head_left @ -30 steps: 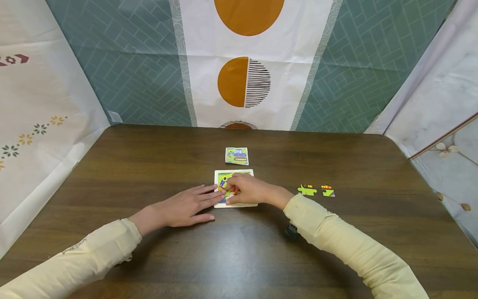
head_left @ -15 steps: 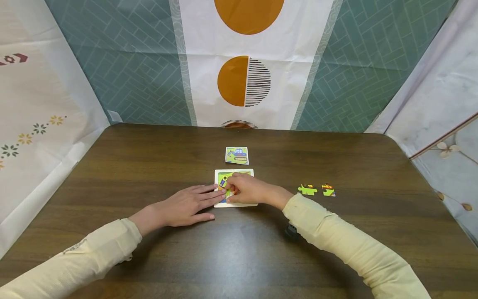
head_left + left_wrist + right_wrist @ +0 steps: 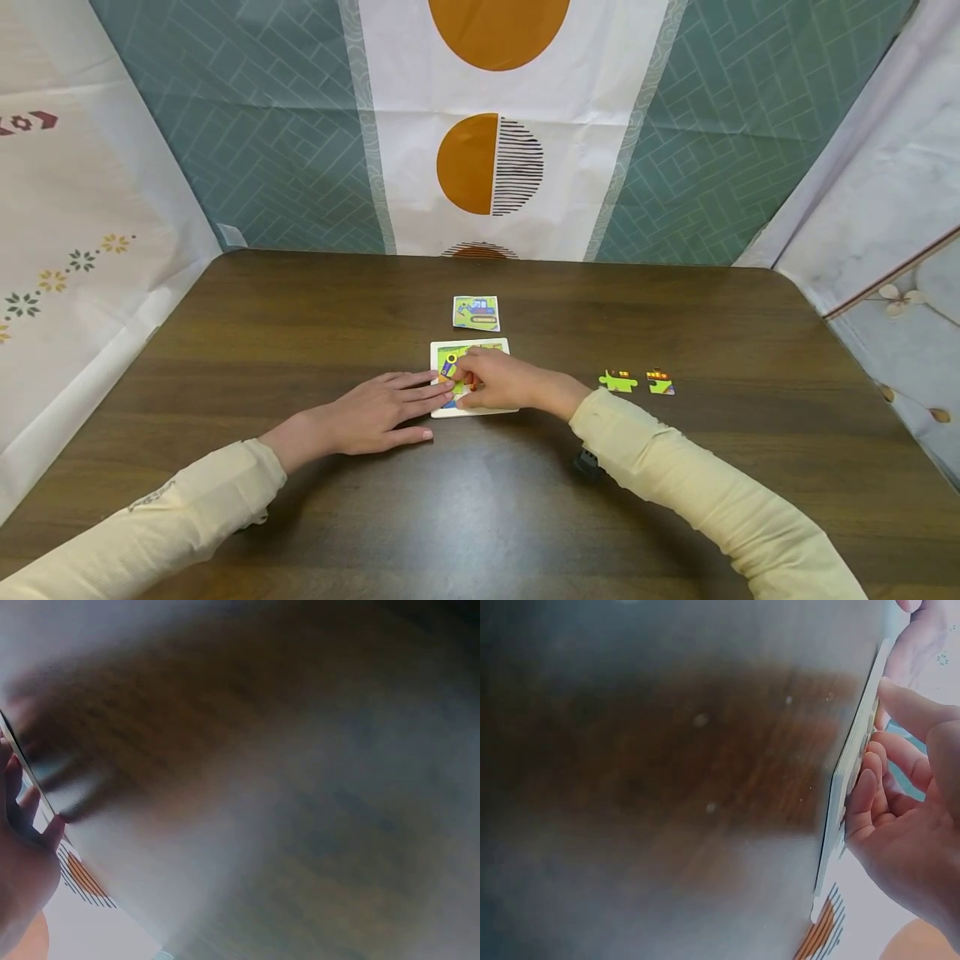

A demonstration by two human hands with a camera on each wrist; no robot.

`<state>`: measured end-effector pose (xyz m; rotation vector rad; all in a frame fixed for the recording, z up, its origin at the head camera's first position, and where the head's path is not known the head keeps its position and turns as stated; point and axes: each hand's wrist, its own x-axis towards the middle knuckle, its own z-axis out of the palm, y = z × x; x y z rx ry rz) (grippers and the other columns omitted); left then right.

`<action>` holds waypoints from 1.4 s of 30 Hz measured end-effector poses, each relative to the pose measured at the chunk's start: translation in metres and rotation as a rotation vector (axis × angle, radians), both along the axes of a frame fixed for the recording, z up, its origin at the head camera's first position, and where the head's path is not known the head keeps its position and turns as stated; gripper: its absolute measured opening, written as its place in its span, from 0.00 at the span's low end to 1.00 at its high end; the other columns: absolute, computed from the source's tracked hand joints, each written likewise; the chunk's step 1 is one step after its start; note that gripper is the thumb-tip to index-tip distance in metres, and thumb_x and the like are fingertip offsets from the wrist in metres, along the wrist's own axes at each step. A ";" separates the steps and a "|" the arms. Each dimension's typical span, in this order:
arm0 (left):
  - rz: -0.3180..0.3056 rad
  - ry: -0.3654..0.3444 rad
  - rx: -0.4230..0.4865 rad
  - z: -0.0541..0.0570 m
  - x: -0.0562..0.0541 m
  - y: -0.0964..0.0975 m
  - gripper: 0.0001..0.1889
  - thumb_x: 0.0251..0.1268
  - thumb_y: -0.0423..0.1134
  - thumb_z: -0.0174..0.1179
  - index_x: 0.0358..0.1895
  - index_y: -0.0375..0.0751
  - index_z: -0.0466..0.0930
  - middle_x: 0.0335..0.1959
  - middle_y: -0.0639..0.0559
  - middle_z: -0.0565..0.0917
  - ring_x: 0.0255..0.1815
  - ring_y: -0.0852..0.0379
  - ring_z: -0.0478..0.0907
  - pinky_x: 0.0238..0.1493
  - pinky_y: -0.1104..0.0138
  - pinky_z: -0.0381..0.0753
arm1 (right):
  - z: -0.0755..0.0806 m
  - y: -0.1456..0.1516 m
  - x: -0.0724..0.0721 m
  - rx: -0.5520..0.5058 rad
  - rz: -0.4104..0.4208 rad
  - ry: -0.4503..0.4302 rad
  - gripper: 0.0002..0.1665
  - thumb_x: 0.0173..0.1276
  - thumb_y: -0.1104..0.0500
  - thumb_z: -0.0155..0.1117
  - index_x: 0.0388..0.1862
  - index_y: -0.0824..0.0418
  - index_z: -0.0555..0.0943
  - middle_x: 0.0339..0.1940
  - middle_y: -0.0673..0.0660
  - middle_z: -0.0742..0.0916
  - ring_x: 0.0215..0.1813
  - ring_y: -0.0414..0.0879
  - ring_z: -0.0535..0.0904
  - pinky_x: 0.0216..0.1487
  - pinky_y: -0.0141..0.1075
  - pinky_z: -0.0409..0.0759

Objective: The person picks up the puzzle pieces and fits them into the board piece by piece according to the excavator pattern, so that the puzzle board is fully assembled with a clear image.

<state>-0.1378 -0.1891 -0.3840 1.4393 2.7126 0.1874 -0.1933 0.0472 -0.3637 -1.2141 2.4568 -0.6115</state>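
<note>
A small jigsaw puzzle in a white-framed tray (image 3: pixel 480 342) lies mid-table, its green, blue and yellow picture partly covered by both hands. My left hand (image 3: pixel 378 411) lies with its fingers stretched out, the fingertips resting on the tray's left side. Over the tray, my right hand (image 3: pixel 498 379) has curled fingers and a lowered thumb, pinching a puzzle piece (image 3: pixel 473 385) that is mostly hidden. In the right wrist view, the right thumb and fingertips (image 3: pixel 889 686) meet the tray's surface. Only part of the left hand (image 3: pixel 30 855) shows in the left wrist view.
Two loose puzzle pieces, one green (image 3: pixel 618 382) and one green and orange (image 3: pixel 660 382), lie to the right on the brown table (image 3: pixel 337 325). Behind the tray is a picture card (image 3: pixel 476 313) showing a blue digger. Patterned sheets (image 3: pixel 277 125) hang around the table.
Hardly anything differs. Both hands stay in place at the tray, and the loose pieces and card lie where they were.
</note>
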 end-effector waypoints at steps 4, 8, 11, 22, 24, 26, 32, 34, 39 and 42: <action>0.024 -0.026 0.014 -0.001 0.002 0.000 0.31 0.74 0.56 0.47 0.73 0.45 0.63 0.73 0.53 0.63 0.74 0.50 0.55 0.67 0.50 0.61 | -0.003 0.001 0.000 -0.028 0.010 -0.005 0.16 0.62 0.59 0.71 0.46 0.65 0.81 0.35 0.52 0.78 0.37 0.44 0.74 0.40 0.30 0.73; 0.023 -0.024 0.031 -0.002 0.003 -0.001 0.30 0.74 0.56 0.48 0.73 0.45 0.64 0.72 0.52 0.64 0.74 0.50 0.56 0.67 0.49 0.61 | -0.005 0.004 -0.001 -0.056 0.036 -0.002 0.15 0.61 0.59 0.72 0.45 0.65 0.81 0.36 0.52 0.79 0.37 0.44 0.75 0.40 0.29 0.74; 0.015 -0.015 0.039 -0.003 0.003 -0.001 0.30 0.73 0.56 0.48 0.72 0.45 0.64 0.72 0.52 0.64 0.74 0.49 0.56 0.67 0.49 0.62 | -0.003 0.007 -0.004 -0.071 0.071 0.008 0.15 0.61 0.61 0.72 0.45 0.65 0.82 0.35 0.52 0.80 0.36 0.42 0.76 0.40 0.28 0.74; 0.026 -0.021 0.070 -0.002 0.001 -0.001 0.29 0.72 0.54 0.52 0.71 0.44 0.67 0.72 0.51 0.65 0.74 0.49 0.57 0.66 0.49 0.62 | 0.011 0.016 -0.006 -0.073 0.063 0.034 0.13 0.62 0.69 0.64 0.46 0.66 0.84 0.37 0.54 0.84 0.38 0.42 0.79 0.43 0.29 0.76; 0.024 -0.023 0.073 -0.001 0.001 -0.002 0.29 0.72 0.54 0.52 0.71 0.43 0.67 0.72 0.50 0.65 0.74 0.49 0.57 0.66 0.50 0.62 | 0.011 0.018 -0.006 -0.090 0.046 0.044 0.13 0.63 0.69 0.63 0.46 0.66 0.84 0.39 0.54 0.85 0.38 0.42 0.79 0.44 0.31 0.77; 0.025 -0.026 0.075 -0.002 0.002 -0.002 0.29 0.72 0.54 0.52 0.71 0.44 0.67 0.72 0.51 0.65 0.74 0.49 0.57 0.66 0.50 0.62 | 0.011 0.021 -0.007 -0.104 0.018 0.044 0.13 0.64 0.68 0.64 0.48 0.66 0.84 0.40 0.54 0.85 0.38 0.41 0.79 0.44 0.31 0.78; 0.017 -0.026 0.065 -0.003 0.001 -0.004 0.30 0.73 0.54 0.51 0.72 0.44 0.65 0.72 0.51 0.64 0.74 0.49 0.56 0.67 0.50 0.61 | 0.014 0.033 -0.010 -0.126 -0.066 0.050 0.13 0.65 0.66 0.63 0.49 0.65 0.84 0.42 0.53 0.86 0.36 0.41 0.79 0.39 0.30 0.78; 0.015 -0.029 0.055 -0.003 0.001 -0.004 0.30 0.73 0.55 0.51 0.72 0.44 0.64 0.73 0.51 0.63 0.74 0.49 0.55 0.68 0.51 0.60 | 0.015 0.039 -0.010 -0.129 -0.096 0.046 0.13 0.66 0.65 0.64 0.49 0.65 0.84 0.42 0.54 0.86 0.36 0.42 0.79 0.40 0.31 0.78; 0.017 -0.051 0.037 -0.001 0.000 -0.001 0.31 0.73 0.56 0.50 0.73 0.45 0.62 0.74 0.52 0.62 0.75 0.50 0.54 0.69 0.51 0.59 | 0.020 0.058 -0.010 -0.141 -0.163 0.043 0.14 0.65 0.66 0.66 0.50 0.67 0.84 0.42 0.56 0.86 0.37 0.44 0.81 0.41 0.34 0.81; 0.019 -0.059 0.034 0.000 0.000 0.000 0.31 0.73 0.55 0.50 0.73 0.45 0.62 0.74 0.52 0.62 0.75 0.50 0.53 0.69 0.51 0.59 | 0.022 0.071 -0.011 -0.136 -0.196 0.040 0.15 0.65 0.66 0.66 0.50 0.67 0.83 0.43 0.56 0.86 0.39 0.46 0.81 0.42 0.36 0.81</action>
